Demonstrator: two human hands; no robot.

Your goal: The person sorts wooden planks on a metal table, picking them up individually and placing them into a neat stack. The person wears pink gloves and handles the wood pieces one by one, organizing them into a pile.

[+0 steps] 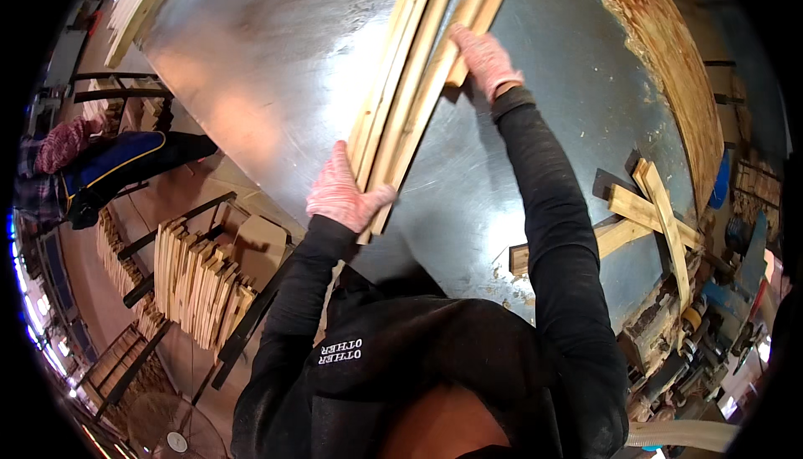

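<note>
Several long, pale wooden strips (406, 83) lie slanting side by side over a grey metal table (276, 99). My left hand (345, 190), in a red and white knit glove, grips their near ends, with the thumb on the right side and the fingers on the left. In a matching glove, my right hand (487, 59) is closed on shorter wooden pieces (481, 9) just right of the strips' far half. The fingertips of that hand are partly hidden by the wood.
Crossed offcuts (661, 216) lie at the table's right, near machinery (711, 334). A curved wooden board (669, 49) borders the far right. To the left, racks hold stacked wood strips (196, 279), and another person's gloved hand and sleeve (67, 145) show. A fan (171, 434) stands lower left.
</note>
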